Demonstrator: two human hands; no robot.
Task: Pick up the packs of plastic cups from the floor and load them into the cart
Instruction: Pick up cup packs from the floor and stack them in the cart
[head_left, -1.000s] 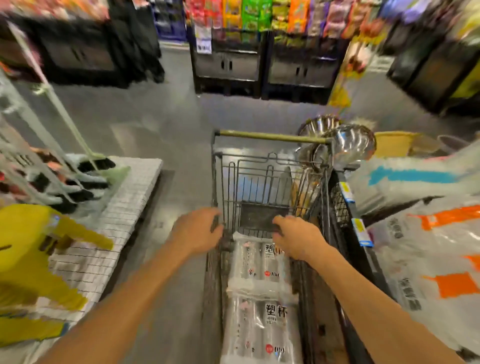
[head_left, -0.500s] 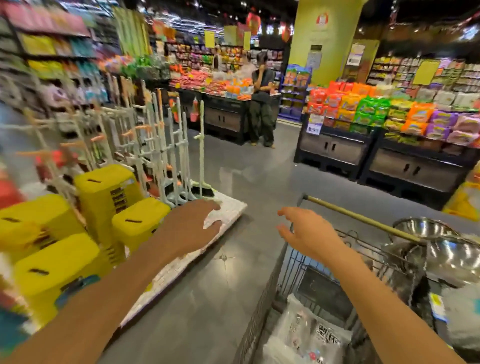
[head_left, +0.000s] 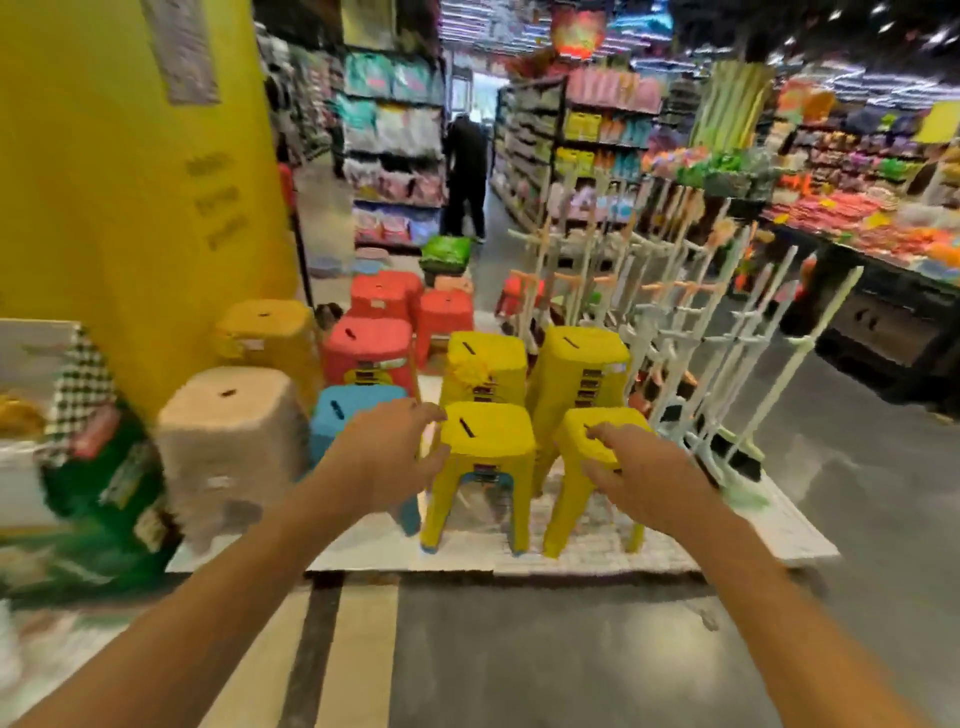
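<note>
Neither the cart nor any pack of plastic cups is in view. My left hand (head_left: 387, 457) and my right hand (head_left: 641, 478) are stretched out in front of me at about waist height, a stool's width apart. Both hold nothing, with fingers relaxed and slightly spread. They hover in the air in front of a display of stacked plastic stools (head_left: 485, 441). The picture is blurred by my turning.
Yellow, red, blue and beige stools stand on a white pallet (head_left: 597, 556). White racks (head_left: 691, 338) rise at its right. A yellow pillar (head_left: 130, 208) is at left, green bags (head_left: 98, 499) beside it. A person (head_left: 465, 176) stands in the far aisle. Grey floor (head_left: 571, 649) lies before me.
My view has swung left, away from the cart with its packs of cups, which has left the picture. Both hands let go of the cart and now hang empty in the air.
</note>
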